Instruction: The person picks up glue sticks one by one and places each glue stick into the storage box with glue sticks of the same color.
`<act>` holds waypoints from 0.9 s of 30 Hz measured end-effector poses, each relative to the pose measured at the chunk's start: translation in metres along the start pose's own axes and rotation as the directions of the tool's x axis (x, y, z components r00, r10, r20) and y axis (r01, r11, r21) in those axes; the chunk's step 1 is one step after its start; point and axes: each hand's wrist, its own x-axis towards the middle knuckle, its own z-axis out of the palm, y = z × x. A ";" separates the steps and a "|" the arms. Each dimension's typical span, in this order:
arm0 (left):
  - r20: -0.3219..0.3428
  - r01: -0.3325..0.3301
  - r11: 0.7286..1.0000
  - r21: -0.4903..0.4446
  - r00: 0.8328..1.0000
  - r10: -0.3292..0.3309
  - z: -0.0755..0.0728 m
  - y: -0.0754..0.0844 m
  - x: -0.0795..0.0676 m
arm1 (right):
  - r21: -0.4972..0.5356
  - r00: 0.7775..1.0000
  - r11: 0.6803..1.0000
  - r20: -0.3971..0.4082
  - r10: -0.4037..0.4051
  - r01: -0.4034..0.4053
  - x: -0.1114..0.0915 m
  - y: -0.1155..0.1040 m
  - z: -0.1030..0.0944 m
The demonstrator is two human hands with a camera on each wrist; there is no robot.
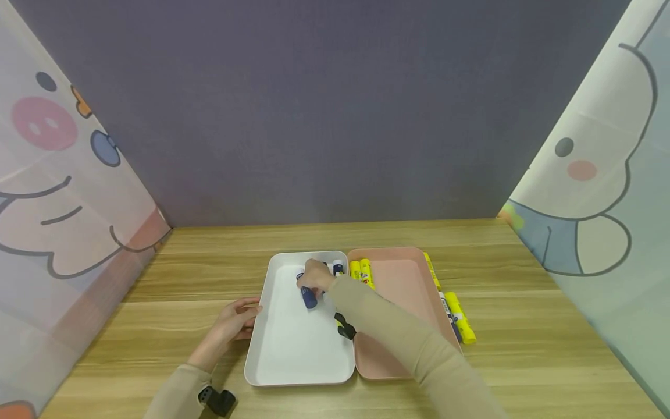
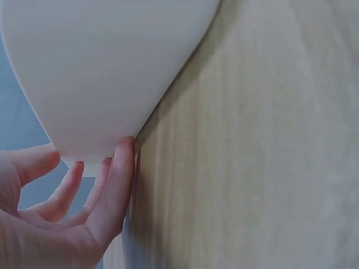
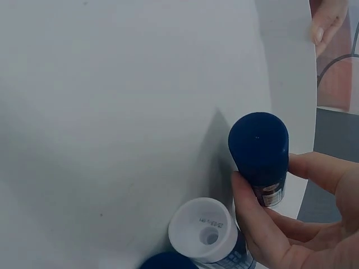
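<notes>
In the white tray (image 1: 298, 355), my right hand (image 1: 316, 276) pinches a dark blue glue stick (image 1: 307, 298) between thumb and fingers. Its rounded blue cap (image 3: 258, 137) faces the camera in the right wrist view. Beside it another glue stick shows its white end (image 3: 196, 230), and part of a further blue one (image 3: 168, 262) appears at the frame's bottom. My left hand (image 1: 237, 320) holds the tray's left side, thumb at the rim, fingertips against the outer wall (image 2: 106, 84).
A pink tray (image 1: 400, 291) adjoins the white one, with yellow glue sticks (image 1: 367, 273) along its left side, partly hidden by my right sleeve. Right of it on the wooden table (image 1: 523, 302) lie a yellow glue stick (image 1: 460, 319) and a dark blue one (image 1: 451, 317).
</notes>
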 end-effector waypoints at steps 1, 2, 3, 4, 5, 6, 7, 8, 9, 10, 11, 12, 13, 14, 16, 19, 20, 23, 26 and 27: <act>-0.008 0.004 1.000 -0.003 1.000 -0.004 0.000 0.000 0.000 | 0.000 1.000 1.000 -0.001 0.002 -0.002 0.000 0.000 0.000; -0.011 0.005 1.000 -0.004 1.000 -0.005 0.001 0.000 0.000 | -0.002 1.000 1.000 -0.002 0.005 -0.005 0.000 0.000 0.001; -0.011 0.004 1.000 -0.003 1.000 -0.004 0.001 0.000 0.000 | -0.001 1.000 1.000 -0.002 0.007 -0.007 0.000 0.000 0.001; -0.011 0.004 1.000 -0.003 1.000 -0.004 0.001 0.001 0.000 | 0.002 1.000 1.000 -0.001 0.008 -0.008 0.000 0.000 0.001; -0.013 0.005 1.000 -0.004 1.000 -0.005 0.001 0.001 0.000 | 0.006 1.000 1.000 0.000 0.008 -0.008 0.000 0.001 0.001; -0.016 0.006 1.000 -0.006 1.000 -0.006 0.001 0.001 0.000 | 0.009 1.000 1.000 0.002 0.010 -0.010 0.000 0.001 0.002; -0.018 0.006 1.000 -0.007 1.000 -0.006 0.001 0.001 -0.001 | 0.014 1.000 1.000 0.002 0.007 -0.007 0.000 0.001 0.002; -0.019 0.006 1.000 -0.006 1.000 -0.006 0.002 0.001 -0.001 | 0.020 1.000 1.000 0.002 0.004 -0.004 0.000 0.001 0.002; -0.019 0.006 1.000 -0.005 1.000 -0.006 0.002 0.001 -0.001 | 0.026 1.000 1.000 0.001 0.002 -0.002 0.000 0.001 0.002; -0.021 0.008 1.000 -0.005 1.000 -0.008 0.002 0.001 -0.001 | 0.031 1.000 1.000 0.001 0.000 0.000 0.000 0.002 0.002; -0.023 0.009 1.000 -0.006 1.000 -0.010 0.002 0.001 -0.002 | 0.036 1.000 0.999 0.000 -0.002 0.002 0.000 0.002 0.002; -0.024 0.010 1.000 -0.007 1.000 -0.010 0.002 0.001 -0.002 | 0.041 1.000 0.999 -0.001 -0.004 0.004 0.000 0.002 0.002; -0.024 0.010 1.000 -0.008 1.000 -0.010 0.002 0.001 -0.002 | 0.043 1.000 0.999 -0.003 -0.008 0.008 -0.001 0.003 0.002; -0.023 0.010 1.000 -0.008 1.000 -0.011 0.002 0.001 -0.002 | 0.045 1.000 0.999 -0.005 -0.008 0.008 -0.001 0.003 0.001; -0.020 0.009 1.000 -0.006 1.000 -0.009 0.002 0.001 -0.002 | 0.041 1.000 0.999 -0.011 -0.013 0.013 -0.001 0.004 0.001; -0.016 0.008 1.000 -0.006 1.000 -0.008 0.001 0.000 -0.002 | 0.019 1.000 1.000 -0.019 -0.025 0.025 -0.001 0.004 -0.001; -0.012 0.007 1.000 -0.002 1.000 -0.007 0.001 0.000 -0.002 | 0.012 0.999 1.000 -0.020 -0.027 0.027 -0.002 0.004 -0.002; -0.006 0.002 1.000 0.003 1.000 -0.002 0.000 0.000 -0.001 | 0.008 0.999 0.999 -0.016 -0.048 0.048 -0.005 0.004 -0.004; -0.009 0.001 1.000 0.006 1.000 -0.001 0.000 0.000 -0.001 | 0.029 0.997 0.997 -0.012 -0.078 0.078 -0.011 0.004 -0.008; -0.011 0.002 1.000 0.005 1.000 -0.002 0.000 0.000 0.000 | 0.032 0.996 0.995 -0.013 -0.093 0.093 -0.013 0.004 -0.010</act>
